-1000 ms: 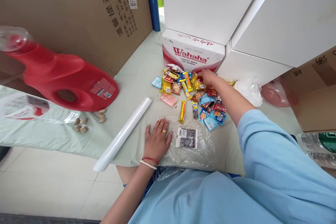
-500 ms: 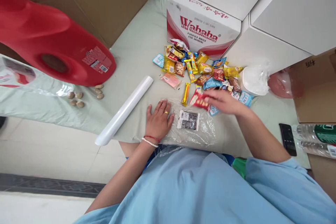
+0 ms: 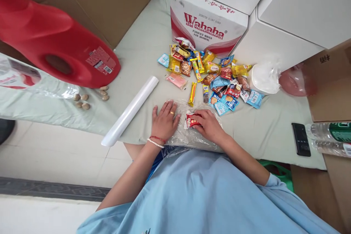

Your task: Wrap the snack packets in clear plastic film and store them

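Red-and-white packet on crinkled clear plastic, beneath the right hand.
We see that hand's fingers bent across the glossy wrapper, grip unclear; left hand flat, fingers slightly spread, holding nothing. Beyond: pillowy snack packets, smooth white roll.

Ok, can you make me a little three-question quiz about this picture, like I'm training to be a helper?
1. What two main colours are on the packet under the right hand?
2. True or false: the left hand is holding the jug.
3. Which is closest to the bottles: A the roll, B the phone, C the tub?

Key: 1. Red and white. 2. False; it lies flat. 3. B.
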`<control>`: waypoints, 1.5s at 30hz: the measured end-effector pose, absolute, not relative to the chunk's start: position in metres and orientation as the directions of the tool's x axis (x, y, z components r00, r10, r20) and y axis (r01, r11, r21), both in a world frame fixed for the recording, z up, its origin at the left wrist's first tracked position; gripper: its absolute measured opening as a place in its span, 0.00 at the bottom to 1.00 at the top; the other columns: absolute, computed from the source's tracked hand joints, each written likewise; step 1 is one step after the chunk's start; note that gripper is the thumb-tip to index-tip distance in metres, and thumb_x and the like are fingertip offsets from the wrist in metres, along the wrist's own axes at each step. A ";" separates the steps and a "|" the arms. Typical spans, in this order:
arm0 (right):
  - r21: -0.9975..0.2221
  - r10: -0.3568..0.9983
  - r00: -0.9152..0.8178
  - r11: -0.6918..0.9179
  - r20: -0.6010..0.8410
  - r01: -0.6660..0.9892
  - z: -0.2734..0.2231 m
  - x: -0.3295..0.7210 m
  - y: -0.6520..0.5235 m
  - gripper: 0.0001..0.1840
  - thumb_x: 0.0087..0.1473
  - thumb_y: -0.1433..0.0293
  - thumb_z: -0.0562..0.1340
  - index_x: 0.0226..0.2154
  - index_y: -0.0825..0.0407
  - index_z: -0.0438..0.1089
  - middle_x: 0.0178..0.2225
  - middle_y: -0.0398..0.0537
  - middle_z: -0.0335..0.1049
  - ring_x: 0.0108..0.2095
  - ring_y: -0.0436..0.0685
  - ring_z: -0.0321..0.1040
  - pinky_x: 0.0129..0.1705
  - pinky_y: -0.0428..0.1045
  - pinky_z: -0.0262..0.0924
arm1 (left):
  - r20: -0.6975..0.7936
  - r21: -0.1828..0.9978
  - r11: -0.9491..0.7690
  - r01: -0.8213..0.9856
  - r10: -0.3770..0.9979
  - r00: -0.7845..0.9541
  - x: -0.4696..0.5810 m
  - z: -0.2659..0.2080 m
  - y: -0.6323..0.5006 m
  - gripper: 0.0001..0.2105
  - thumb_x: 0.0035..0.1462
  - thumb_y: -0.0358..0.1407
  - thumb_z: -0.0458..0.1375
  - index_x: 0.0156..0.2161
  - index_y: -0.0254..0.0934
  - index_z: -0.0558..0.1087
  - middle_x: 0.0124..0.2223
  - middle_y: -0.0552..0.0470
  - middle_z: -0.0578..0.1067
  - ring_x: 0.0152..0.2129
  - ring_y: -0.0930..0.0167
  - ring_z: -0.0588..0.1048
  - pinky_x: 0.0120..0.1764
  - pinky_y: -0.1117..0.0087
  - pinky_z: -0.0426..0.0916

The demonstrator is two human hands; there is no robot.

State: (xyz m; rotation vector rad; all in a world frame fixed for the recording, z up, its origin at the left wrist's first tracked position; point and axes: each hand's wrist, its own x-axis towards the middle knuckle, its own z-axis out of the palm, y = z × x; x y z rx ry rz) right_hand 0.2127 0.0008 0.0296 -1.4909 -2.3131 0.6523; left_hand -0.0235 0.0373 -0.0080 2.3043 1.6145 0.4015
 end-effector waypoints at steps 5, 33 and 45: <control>-0.556 0.924 -0.381 0.332 0.029 0.762 0.020 0.213 -0.008 0.21 0.63 0.65 0.66 0.58 0.41 0.75 0.58 0.55 0.72 0.57 0.69 0.63 0.59 0.68 0.63 | 0.028 0.518 -0.255 0.816 0.959 0.282 -0.034 -0.012 0.044 0.24 0.71 0.44 0.46 0.66 0.38 0.69 0.71 0.42 0.67 0.70 0.58 0.62 0.72 0.42 0.46; -0.454 0.902 -0.399 0.429 0.167 0.781 0.045 0.252 -0.022 0.19 0.67 0.63 0.64 0.57 0.52 0.74 0.54 0.59 0.74 0.55 0.66 0.64 0.58 0.63 0.65 | 0.418 0.466 -0.718 0.517 0.693 0.587 -0.065 0.013 -0.019 0.14 0.66 0.26 0.55 0.53 0.39 0.74 0.53 0.45 0.81 0.59 0.61 0.75 0.59 0.54 0.73; -0.264 0.884 -0.465 0.440 -0.040 0.859 0.034 0.215 -0.026 0.33 0.58 0.65 0.72 0.62 0.57 0.68 0.57 0.64 0.70 0.62 0.72 0.59 0.66 0.65 0.57 | 0.029 0.251 -0.503 0.827 0.858 0.513 -0.049 -0.015 0.002 0.27 0.74 0.43 0.43 0.74 0.46 0.55 0.75 0.44 0.57 0.72 0.57 0.57 0.71 0.40 0.42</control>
